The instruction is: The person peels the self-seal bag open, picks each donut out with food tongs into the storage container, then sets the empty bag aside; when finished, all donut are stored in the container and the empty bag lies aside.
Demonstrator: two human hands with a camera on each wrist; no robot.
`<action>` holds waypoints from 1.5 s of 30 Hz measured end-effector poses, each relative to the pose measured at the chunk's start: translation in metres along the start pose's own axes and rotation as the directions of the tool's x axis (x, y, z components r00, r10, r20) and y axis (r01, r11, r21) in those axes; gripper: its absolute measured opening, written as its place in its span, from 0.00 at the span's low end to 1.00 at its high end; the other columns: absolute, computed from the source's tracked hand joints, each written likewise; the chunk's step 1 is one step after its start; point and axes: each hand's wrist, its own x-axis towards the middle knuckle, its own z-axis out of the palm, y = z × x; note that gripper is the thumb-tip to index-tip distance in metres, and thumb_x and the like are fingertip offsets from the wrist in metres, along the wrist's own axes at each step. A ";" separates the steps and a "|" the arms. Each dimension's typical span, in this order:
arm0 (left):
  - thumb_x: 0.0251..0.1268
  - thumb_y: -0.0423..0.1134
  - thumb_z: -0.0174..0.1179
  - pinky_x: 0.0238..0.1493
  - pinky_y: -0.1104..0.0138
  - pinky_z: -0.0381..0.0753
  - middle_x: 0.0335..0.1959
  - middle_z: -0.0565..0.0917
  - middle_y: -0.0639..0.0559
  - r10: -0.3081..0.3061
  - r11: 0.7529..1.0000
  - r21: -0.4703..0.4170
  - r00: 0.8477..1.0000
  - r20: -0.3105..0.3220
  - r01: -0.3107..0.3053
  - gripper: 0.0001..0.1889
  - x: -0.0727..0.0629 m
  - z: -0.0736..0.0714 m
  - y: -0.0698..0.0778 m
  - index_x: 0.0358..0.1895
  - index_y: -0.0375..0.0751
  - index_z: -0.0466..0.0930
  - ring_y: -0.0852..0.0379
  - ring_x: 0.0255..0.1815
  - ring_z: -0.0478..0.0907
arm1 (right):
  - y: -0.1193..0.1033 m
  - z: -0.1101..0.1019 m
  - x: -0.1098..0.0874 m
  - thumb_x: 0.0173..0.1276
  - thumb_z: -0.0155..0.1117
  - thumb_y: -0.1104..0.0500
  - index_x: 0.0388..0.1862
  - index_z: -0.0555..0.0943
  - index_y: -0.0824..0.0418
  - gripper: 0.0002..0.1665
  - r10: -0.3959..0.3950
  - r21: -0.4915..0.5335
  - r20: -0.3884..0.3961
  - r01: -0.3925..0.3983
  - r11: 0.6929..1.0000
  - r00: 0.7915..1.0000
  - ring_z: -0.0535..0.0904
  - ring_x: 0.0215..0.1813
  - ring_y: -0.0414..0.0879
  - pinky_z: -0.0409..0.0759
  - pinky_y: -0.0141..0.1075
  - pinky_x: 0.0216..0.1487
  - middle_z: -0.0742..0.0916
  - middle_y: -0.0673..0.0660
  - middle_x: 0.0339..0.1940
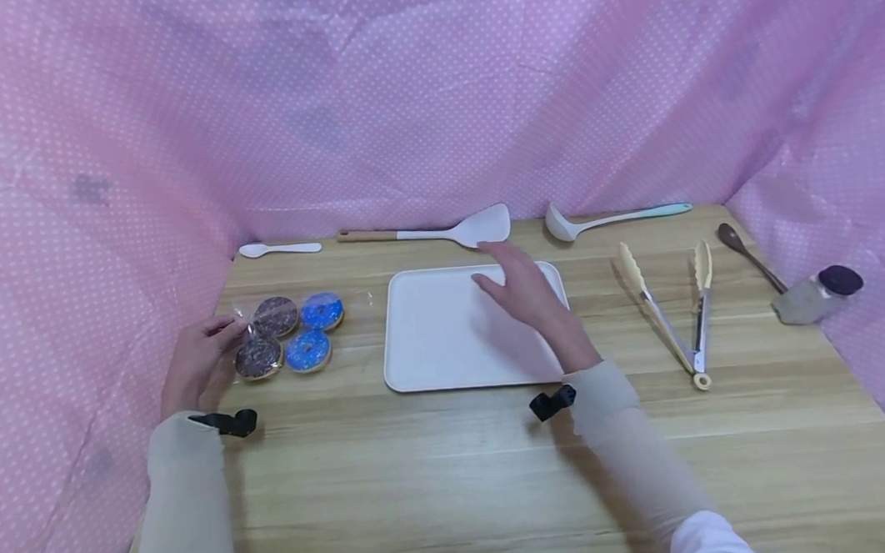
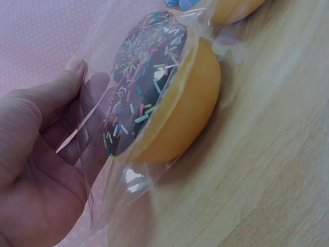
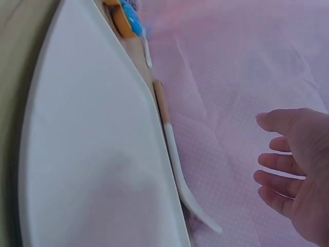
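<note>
My left hand [image 1: 195, 356] pinches the edge of a clear plastic bag [image 2: 100, 206] at the left of the table, thumb on one side and fingers behind the film. Inside the bag are two chocolate doughnuts [image 1: 259, 358] with coloured sprinkles, nearest the hand, and two blue-iced doughnuts [image 1: 309, 351] to their right. My right hand [image 1: 528, 293] hangs over the right part of a white rectangular tray [image 1: 438, 327], fingers loosely spread and holding nothing. The right wrist view shows that hand's thumb apart from its fingers, with the tray beside it.
Along the back lie a small white spoon [image 1: 283, 249], a white spatula [image 1: 485, 226] with a wooden handle and a ladle [image 1: 597, 223]. Spread tongs [image 1: 667, 331], a dark spoon [image 1: 753, 258] and a black-lidded jar [image 1: 808, 301] are on the right. Pink dotted cloth [image 1: 403, 103] encloses the table.
</note>
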 end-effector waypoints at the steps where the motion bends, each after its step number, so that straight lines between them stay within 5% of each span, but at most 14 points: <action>1: 0.67 0.55 0.56 0.42 0.82 0.76 0.38 0.80 0.66 0.000 1.000 0.002 1.000 0.000 0.000 0.32 0.000 0.000 0.000 0.60 0.30 0.72 0.75 0.39 0.78 | 0.005 -0.005 -0.002 0.69 0.61 0.53 0.67 0.69 0.63 0.30 -0.004 0.002 -0.020 0.004 1.000 1.000 0.68 0.69 0.56 0.65 0.48 0.70 0.76 0.61 0.66; 13: 0.65 0.61 0.54 0.43 0.82 0.74 0.43 0.80 0.62 -0.018 0.998 0.067 1.000 -0.008 0.018 0.34 -0.002 0.001 0.002 0.61 0.34 0.72 0.74 0.41 0.76 | 0.065 -0.048 -0.043 0.69 0.62 0.57 0.67 0.66 0.69 0.32 0.107 0.060 -0.117 -0.101 0.993 0.987 0.68 0.65 0.63 0.66 0.55 0.66 0.73 0.68 0.65; 20: 0.65 0.59 0.55 0.44 0.82 0.75 0.45 0.78 0.61 -0.042 0.999 0.026 0.999 0.015 0.042 0.34 -0.007 0.001 0.003 0.62 0.34 0.71 0.74 0.42 0.76 | 0.101 -0.071 -0.077 0.69 0.61 0.55 0.68 0.64 0.70 0.34 0.194 0.055 -0.140 -0.188 0.981 0.971 0.67 0.64 0.67 0.64 0.60 0.65 0.72 0.72 0.64; 28: 0.64 0.60 0.56 0.42 0.82 0.75 0.39 0.80 0.69 -0.047 0.999 0.021 0.999 -0.005 0.047 0.34 -0.005 0.000 0.005 0.61 0.35 0.72 0.76 0.39 0.77 | 0.141 -0.094 -0.117 0.69 0.61 0.53 0.69 0.61 0.74 0.38 0.284 -0.017 -0.162 -0.290 0.957 0.945 0.64 0.63 0.73 0.62 0.65 0.62 0.69 0.78 0.64; 35: 0.65 0.57 0.57 0.42 0.83 0.76 0.36 0.80 0.71 -0.029 0.999 -0.016 1.000 -0.011 0.028 0.32 -0.004 0.001 0.004 0.61 0.33 0.72 0.77 0.38 0.78 | 0.164 -0.112 -0.149 0.66 0.64 0.47 0.73 0.50 0.72 0.50 0.405 -0.042 -0.194 -0.420 0.906 0.893 0.57 0.65 0.76 0.55 0.67 0.65 0.63 0.81 0.65; 41: 0.65 0.54 0.58 0.42 0.82 0.77 0.36 0.80 0.70 -0.008 0.999 -0.050 1.000 -0.007 0.007 0.30 -0.005 0.000 0.003 0.59 0.31 0.73 0.76 0.39 0.79 | 0.170 -0.118 -0.167 0.63 0.63 0.37 0.74 0.38 0.73 0.64 0.555 -0.050 -0.153 -0.567 0.822 0.818 0.47 0.69 0.78 0.49 0.69 0.67 0.52 0.84 0.68; 45: 0.66 0.53 0.58 0.41 0.82 0.77 0.36 0.81 0.70 0.000 0.999 -0.041 1.000 -0.009 -0.001 0.30 -0.006 0.000 0.003 0.59 0.30 0.72 0.76 0.38 0.80 | 0.170 -0.117 -0.172 0.61 0.59 0.31 0.71 0.36 0.79 0.68 0.634 -0.072 -0.091 -0.640 0.765 0.768 0.52 0.63 0.81 0.55 0.70 0.61 0.54 0.90 0.62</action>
